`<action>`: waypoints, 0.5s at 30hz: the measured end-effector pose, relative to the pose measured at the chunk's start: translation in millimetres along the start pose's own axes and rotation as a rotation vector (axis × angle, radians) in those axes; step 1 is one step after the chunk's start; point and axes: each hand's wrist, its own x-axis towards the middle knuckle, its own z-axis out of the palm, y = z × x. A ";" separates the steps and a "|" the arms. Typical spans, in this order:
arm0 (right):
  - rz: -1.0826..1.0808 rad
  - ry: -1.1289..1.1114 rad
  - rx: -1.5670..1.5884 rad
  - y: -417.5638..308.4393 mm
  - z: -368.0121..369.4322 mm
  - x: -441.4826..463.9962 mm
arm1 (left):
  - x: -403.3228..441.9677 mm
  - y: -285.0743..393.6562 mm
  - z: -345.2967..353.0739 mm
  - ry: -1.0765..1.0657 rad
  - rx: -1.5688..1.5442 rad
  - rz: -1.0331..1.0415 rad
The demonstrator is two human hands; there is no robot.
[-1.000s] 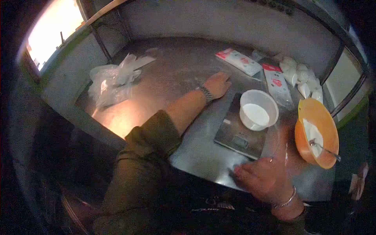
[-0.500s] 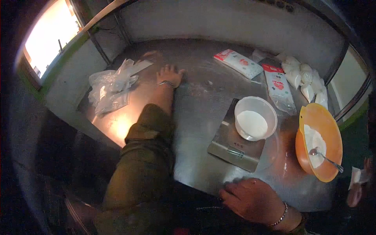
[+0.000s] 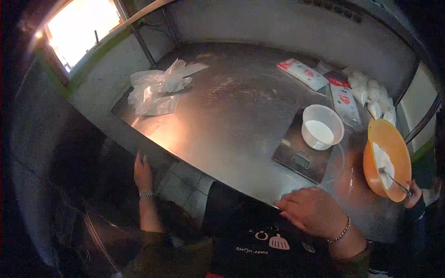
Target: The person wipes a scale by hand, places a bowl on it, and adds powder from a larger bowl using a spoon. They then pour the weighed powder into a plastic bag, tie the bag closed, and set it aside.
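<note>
My left hand (image 3: 143, 170) hangs in the air beyond the table's front edge, holding nothing, its fingers stretched with a gap between them. My right hand (image 3: 311, 211) rests on the front edge of the metal table (image 3: 232, 116), fingers loosely bent and no object visible in them. Just beyond it sits a digital kitchen scale (image 3: 301, 161). On the scale stands a clear plastic tub (image 3: 337, 119) with white powder (image 3: 320, 133) inside. To the right, an orange bowl (image 3: 402, 153) holds more white powder and a metal spoon (image 3: 394, 180).
Another person's hand (image 3: 412, 194) is at the orange bowl's rim by the spoon handle. Crumpled clear plastic bags (image 3: 155, 95) lie at the back left. Two printed packets (image 3: 303, 74) and several knotted bags of white powder (image 3: 371, 95) lie at the back right.
My left hand has left the tabletop and drawn back past the front edge. My right hand stays at the edge. The other person's hand has come to the orange bowl. The view has shifted.
</note>
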 end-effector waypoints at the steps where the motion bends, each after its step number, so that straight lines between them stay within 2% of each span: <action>1: -0.003 -0.001 -0.001 -4.4 -0.9 3.9 | -10.6 -39.6 0.2 -0.037 -0.018 -0.116; 2: -0.005 -0.006 -0.010 -9.8 -3.1 8.4 | -10.7 -72.8 3.7 -0.073 -0.038 -0.230; 3: -0.007 -0.013 -0.016 -14.5 -4.0 13.2 | -15.4 -65.1 -0.5 -0.072 -0.039 -0.232; 4: -0.007 -0.015 -0.018 -18.5 -0.4 20.3 | -27.1 -42.3 -6.3 -0.069 -0.184 -0.224; 5: -0.018 0.014 0.075 -21.7 7.5 28.4 | -39.0 -21.9 -11.3 -0.069 -0.327 -0.218; 6: -0.026 0.043 0.168 -24.4 16.8 37.7 | -43.9 -8.1 -12.8 -0.073 -0.326 -0.224; 8: -0.080 0.032 0.469 -31.9 45.0 72.5 | -48.8 21.1 -12.0 0.116 -0.631 -0.021; 9: -0.108 0.048 0.629 -33.6 69.6 92.9 | -54.1 40.1 -16.7 0.119 -0.636 -0.029; 10: -0.134 0.067 0.786 -36.3 95.0 116.6 | -56.6 60.5 -23.3 0.246 -0.402 0.204; 11: -0.033 0.024 0.997 -43.0 117.3 138.5 | -61.9 72.2 -25.8 0.366 -0.156 0.431; 12: 0.069 -0.018 1.204 -50.7 135.6 160.2 | -68.9 77.4 -22.0 0.370 -0.161 0.427; 14: 0.463 -0.260 1.730 -65.3 157.7 198.9 | -81.3 78.6 -14.9 0.234 -0.340 0.855; 15: 0.463 -0.262 1.723 -79.4 162.1 212.0 | -92.7 25.6 37.6 0.005 -0.646 0.744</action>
